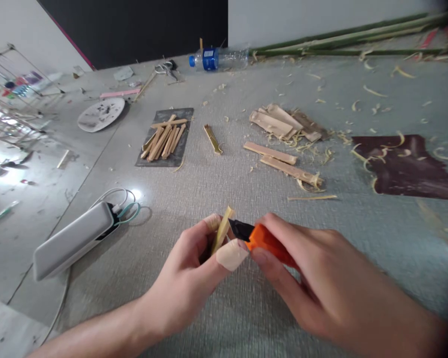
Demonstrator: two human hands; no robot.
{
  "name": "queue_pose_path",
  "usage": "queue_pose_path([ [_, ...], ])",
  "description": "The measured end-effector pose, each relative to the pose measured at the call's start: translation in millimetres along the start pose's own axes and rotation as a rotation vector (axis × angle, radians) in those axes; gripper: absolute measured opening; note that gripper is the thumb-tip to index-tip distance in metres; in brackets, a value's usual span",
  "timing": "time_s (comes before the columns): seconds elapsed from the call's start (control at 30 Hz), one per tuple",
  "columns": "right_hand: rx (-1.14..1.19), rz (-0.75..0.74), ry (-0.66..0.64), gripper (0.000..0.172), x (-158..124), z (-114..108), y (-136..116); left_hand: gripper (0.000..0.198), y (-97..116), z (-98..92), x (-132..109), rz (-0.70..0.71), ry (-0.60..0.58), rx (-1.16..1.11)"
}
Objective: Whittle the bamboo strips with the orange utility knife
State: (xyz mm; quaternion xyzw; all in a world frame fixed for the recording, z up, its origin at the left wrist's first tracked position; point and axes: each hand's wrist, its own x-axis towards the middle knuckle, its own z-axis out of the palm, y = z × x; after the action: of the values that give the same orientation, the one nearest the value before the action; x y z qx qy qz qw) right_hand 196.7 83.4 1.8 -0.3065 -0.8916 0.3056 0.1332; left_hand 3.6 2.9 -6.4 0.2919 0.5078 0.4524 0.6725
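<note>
My left hand (pixel 197 263), with tape or a plaster on its thumb and a finger, is closed around a short bamboo strip (pixel 222 231) that slants upward. In my right hand (pixel 309 263) is an orange utility knife (pixel 271 243) with a dark blade. The blade meets the strip near its upper end, and my left thumb lies close to the knife's front. Beyond my hands lies a separate small bamboo piece (pixel 212 139). The lower part of the strip is hidden inside my left hand.
Small cut sticks (pixel 166 139) lie on a dark sheet (pixel 144 160). Wider bamboo slats (pixel 274 122) and shavings are to the right, near brown sandpaper (pixel 410 171). A power bank (pixel 76 238) with a cable is at left. Behind are a plastic bottle (pixel 224 58), scissors (pixel 166 69) and green bamboo poles (pixel 343 42).
</note>
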Motion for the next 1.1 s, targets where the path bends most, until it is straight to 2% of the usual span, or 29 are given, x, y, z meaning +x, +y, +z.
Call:
queue_pose_path([
  [0.37,0.01,0.01,-0.036,0.025,1.6,0.6,0.4,0.029,-0.9,-0.7,-0.1,0.011,0.025,0.044],
  [0.77,-0.009,0.012,-0.047,0.025,0.1,-0.8,-1.2,0.03,-0.2,-0.8,-1.5,0.023,0.0,0.052],
  [0.97,-0.027,0.0,-0.04,0.022,1.2,-2.6,-1.8,0.03,-1.9,0.9,-1.5,0.101,0.073,0.167],
  [1.1,-0.027,0.025,-0.012,0.027,2.4,-2.2,-4.1,0.03,-5.8,-0.3,-2.7,0.129,0.093,0.223],
])
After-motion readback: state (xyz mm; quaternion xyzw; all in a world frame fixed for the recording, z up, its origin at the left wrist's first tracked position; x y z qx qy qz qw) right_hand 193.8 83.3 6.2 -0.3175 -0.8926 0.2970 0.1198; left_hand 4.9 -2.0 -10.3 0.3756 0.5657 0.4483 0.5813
